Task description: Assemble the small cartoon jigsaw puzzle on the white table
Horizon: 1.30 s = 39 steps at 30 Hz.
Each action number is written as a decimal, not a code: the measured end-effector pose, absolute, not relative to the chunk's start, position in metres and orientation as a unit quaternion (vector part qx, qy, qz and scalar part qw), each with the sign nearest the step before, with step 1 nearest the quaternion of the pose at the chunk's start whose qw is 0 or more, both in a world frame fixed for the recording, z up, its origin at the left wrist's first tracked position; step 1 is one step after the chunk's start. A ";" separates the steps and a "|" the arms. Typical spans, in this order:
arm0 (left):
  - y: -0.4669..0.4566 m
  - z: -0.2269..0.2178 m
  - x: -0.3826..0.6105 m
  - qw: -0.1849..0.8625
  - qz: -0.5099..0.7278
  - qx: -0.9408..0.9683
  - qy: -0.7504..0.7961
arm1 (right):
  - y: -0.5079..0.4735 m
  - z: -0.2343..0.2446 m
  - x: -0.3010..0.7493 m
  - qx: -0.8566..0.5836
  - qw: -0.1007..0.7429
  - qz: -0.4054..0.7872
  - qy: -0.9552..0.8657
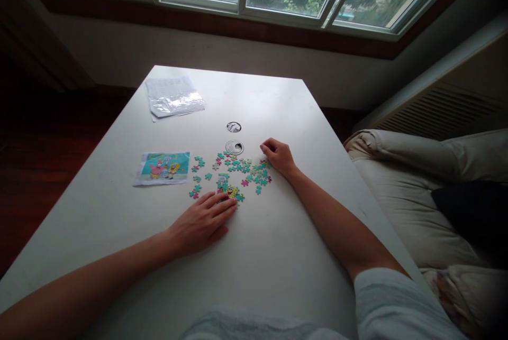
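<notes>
Evidently, only a modest part of the puzzle has been put together: on the white table [278, 260], a joined section [224, 181] is seen in front of the person, with a teal figure and a yellow one already recognisable on it. If that section is taken as the clock's centre, many loose pieces [259, 173] are found scattered from about nine o'clock, round through twelve, to three, so the larger share appears left to be fitted. Its near edge is covered by the left hand [203, 219], which is laid palm down from seven o'clock with the fingers extended and nothing gripped. At two o'clock, the right hand [279, 157] is rested beside the pile with its fingers curled; whether a piece is pinched there cannot be told. A printed picture [165, 166] with similar figures is placed toward ten o'clock, and by comparison much of the background seems unfilled. Farther off, toward eleven, papers in a clear sleeve [175, 99] are left lying; at twelve, two round fittings [234, 127] are set into the tabletop.
</notes>
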<state>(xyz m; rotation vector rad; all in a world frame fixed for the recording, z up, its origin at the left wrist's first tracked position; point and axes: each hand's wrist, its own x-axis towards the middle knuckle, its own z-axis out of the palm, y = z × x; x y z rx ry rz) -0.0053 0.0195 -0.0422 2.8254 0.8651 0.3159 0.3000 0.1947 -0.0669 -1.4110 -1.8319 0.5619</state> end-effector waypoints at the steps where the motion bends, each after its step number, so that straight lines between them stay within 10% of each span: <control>1: 0.019 -0.042 -0.005 0.085 0.104 0.948 0.289 | 0.195 -0.067 0.300 -0.550 0.372 0.221 -0.715; 39: 0.015 -0.045 -0.006 0.066 0.081 0.954 0.280 | 0.194 -0.068 0.299 -0.543 0.375 0.221 -0.719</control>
